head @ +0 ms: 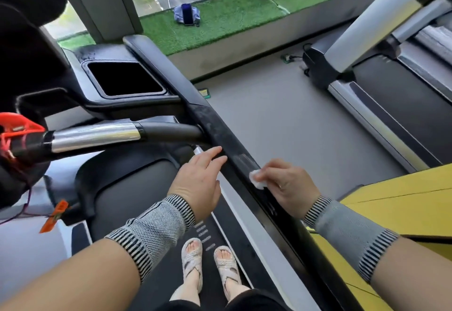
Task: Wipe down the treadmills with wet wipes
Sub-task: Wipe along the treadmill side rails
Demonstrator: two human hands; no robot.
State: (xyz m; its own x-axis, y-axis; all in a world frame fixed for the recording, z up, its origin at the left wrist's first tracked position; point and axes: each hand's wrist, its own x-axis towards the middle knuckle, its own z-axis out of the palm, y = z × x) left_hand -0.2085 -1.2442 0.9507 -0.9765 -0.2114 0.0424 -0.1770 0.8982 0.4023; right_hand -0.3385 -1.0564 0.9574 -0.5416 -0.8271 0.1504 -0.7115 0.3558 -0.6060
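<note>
Scene: a person stands on the dark belt of a black treadmill point(137, 188), seen from a head-worn camera looking down at both hands.
Task object: a small white, crumpled wet wipe point(256, 179), lying on the top face of the long glossy black side handrail point(220, 137), on its near half.
Right hand point(286, 183): fingers curled over the wipe, pinching it and pressing it flat against the rail; only a corner of the wipe shows beyond the fingertips.
Left hand point(200, 183): fingers straight and spread, holding nothing; fingertips at the inner edge of the rail, contact uncertain.
Handling, wipe: judged very light, limp and damp; it should bunch or roll under sideways drag unless pressed flat with several fingers. Best held by a folded wad under the fingertips, not by one corner.
Handling, rail: rigid, fixed, smooth plastic; probably slick where wet. A dull, streaked film shows on the rail beyond the wipe, so that length likely remains to be cleaned.
Other treadmill parts: silver and black crossbar grip point(117, 134); rectangular recessed tray point(124, 78) in the console.
Surroundings: second treadmill point(391, 85) to the right, across grey floor; green artificial-turf ledge point(220, 21) below the window.
</note>
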